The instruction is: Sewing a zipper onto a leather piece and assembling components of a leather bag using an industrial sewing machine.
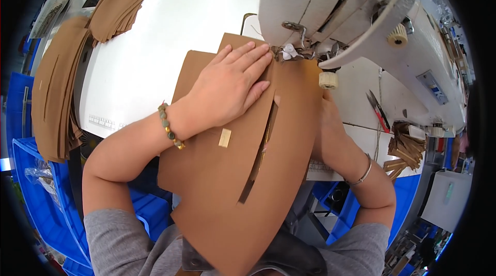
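Note:
A large brown fabric or leather-like panel (227,172) lies partly under the head of a white sewing machine (361,18) and hangs down toward my lap. A long slit in it shows a gold-toothed zipper (266,136), and a small pale yellow label or tape piece (225,138) sits left of the slit. My left hand (232,82) is flat on the panel, fingers stretched toward the presser foot (290,53) and touching nothing else. At the panel's right edge is my right hand (330,131), its fingers mostly hidden behind the panel and the machine.
Stacks of brown cut pieces (57,95) lie on the white table (170,12) at left. Red-handled snips (380,113) and a bundle of small brown strips with zipper ends (405,147) lie at right. Blue bins (46,193) stand below the table at left.

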`<state>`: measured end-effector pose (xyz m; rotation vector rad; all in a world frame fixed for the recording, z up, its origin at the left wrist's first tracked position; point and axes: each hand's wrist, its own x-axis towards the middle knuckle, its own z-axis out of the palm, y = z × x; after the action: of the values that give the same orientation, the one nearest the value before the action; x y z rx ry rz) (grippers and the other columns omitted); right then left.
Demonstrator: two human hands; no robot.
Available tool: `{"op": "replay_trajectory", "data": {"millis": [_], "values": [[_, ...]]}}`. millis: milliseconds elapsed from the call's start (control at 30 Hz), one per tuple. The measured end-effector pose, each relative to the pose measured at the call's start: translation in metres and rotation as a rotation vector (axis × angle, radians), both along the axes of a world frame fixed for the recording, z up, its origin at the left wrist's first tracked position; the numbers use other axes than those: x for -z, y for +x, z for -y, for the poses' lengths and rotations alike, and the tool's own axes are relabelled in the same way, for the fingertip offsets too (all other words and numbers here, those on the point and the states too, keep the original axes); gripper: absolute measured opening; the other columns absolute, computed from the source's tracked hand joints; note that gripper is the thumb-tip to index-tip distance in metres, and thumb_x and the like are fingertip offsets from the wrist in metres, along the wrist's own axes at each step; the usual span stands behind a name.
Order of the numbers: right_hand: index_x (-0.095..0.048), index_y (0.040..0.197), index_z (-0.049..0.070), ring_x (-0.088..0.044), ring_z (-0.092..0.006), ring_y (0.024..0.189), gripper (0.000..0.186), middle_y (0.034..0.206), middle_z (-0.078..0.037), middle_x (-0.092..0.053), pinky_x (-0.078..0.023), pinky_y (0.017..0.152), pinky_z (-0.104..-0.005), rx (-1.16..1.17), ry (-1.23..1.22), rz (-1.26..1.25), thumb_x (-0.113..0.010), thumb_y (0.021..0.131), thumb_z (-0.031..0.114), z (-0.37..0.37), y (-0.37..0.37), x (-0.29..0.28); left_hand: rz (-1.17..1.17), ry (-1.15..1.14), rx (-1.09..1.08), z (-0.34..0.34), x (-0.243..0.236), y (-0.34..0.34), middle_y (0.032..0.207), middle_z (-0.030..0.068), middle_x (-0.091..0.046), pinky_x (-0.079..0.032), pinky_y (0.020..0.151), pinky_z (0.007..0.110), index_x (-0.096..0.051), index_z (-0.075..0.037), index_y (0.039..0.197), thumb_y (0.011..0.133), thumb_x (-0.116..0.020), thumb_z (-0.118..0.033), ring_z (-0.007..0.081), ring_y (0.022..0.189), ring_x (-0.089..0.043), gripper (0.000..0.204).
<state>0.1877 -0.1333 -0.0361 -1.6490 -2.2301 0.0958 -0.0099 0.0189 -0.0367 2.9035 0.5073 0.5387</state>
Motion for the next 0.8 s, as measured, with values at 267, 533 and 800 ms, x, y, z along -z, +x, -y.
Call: {"op": "replay_trajectory", "data": {"millis": [267,533,800], "values": [[-0.064,0.139,0.006,-0.063,-0.0334,0.123,0.067,0.124,-0.013,-0.071,-0.031,0.119,-0.0665,0.009,0.032,0.036,-0.073,0.083,0.042,-0.004,-0.005,-0.006,-0.04,-0.032,-0.084,-0.035,0.001,0.017,0.149,0.016,-0.059,-0.041,0.119,0.052,-0.057,0.0,0.145,0.106,-0.057,-0.035,0.0355,0.144,-0.05,0.053],[-0.065,0.141,0.009,-0.064,-0.0323,0.123,0.07,0.127,-0.011,-0.072,-0.03,0.12,-0.0666,0.032,0.004,0.045,-0.072,0.083,0.048,-0.003,-0.005,-0.005,0.027,-0.035,0.047,-0.017,-0.013,-0.004,0.148,0.0153,-0.06,-0.041,0.118,0.053,-0.058,-0.001,0.144,0.103,-0.061,-0.029,0.0367,0.142,-0.052,0.05],[-0.066,0.14,0.01,-0.07,-0.0294,0.112,0.067,0.128,-0.009,-0.073,-0.032,0.118,-0.0701,0.021,0.012,0.042,-0.074,0.083,0.045,-0.003,-0.005,-0.002,-0.057,-0.099,0.057,0.009,-0.004,-0.017,0.159,0.0132,-0.05,-0.036,0.12,0.06,-0.053,-0.004,0.151,0.101,-0.064,-0.025,0.0356,0.149,-0.045,0.055]]}}
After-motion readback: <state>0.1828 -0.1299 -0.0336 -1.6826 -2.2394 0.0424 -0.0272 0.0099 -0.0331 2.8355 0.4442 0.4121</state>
